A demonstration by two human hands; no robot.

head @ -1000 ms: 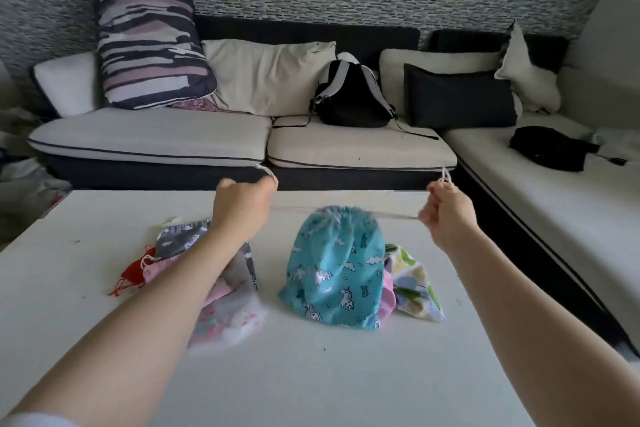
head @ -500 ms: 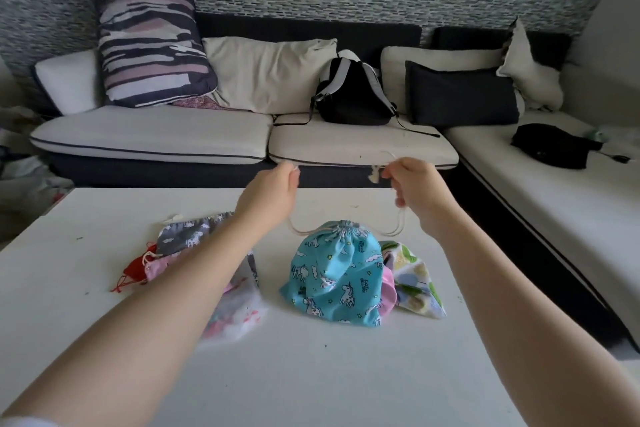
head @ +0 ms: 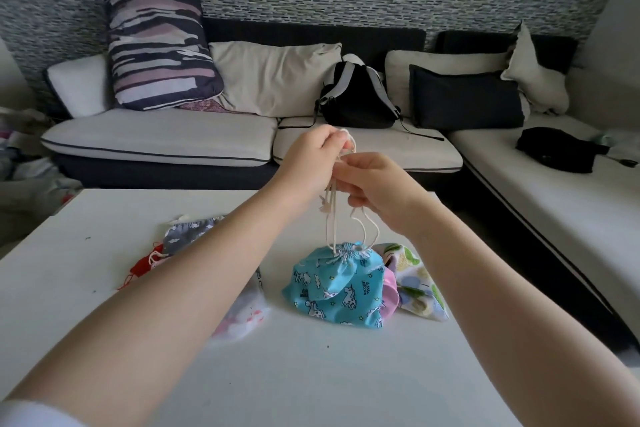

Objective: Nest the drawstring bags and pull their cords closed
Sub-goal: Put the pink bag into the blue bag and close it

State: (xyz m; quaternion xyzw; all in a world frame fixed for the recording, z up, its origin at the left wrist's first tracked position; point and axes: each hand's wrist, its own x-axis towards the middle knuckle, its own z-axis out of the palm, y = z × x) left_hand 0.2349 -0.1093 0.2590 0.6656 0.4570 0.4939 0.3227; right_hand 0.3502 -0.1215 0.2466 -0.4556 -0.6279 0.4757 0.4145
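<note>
My two hands have come together above the blue unicorn bag (head: 337, 282), where a second ago they were spread wide apart with the cords (head: 332, 218) drawn out taut to either side. Now my left hand (head: 311, 158) and my right hand (head: 377, 189) meet just over the bag, fingers curled around the gathered cream cords, which hang down slack in loops to the bag's mouth. Both hands are closed on those cords; I cannot tell exactly which strand each one pinches, because the fingers overlap.

The blue bag sits on the white table (head: 311, 374), roughly in the middle, its mouth puckered tight. I judge the closing pull on this one is done, and that bringing the cord ends together means I am tidying them or getting ready to knot them, though which I cannot say.

Touching its right side lie a pink bag (head: 389, 291) and a pale bag with green and yellow shapes (head: 419, 284), both loose. To the left, partly behind my forearm, lie a grey patterned bag (head: 188, 234), a red one (head: 142, 267) and a white and pink one (head: 242, 319). By my reading these are not yet nested, so much of the task remains
</note>
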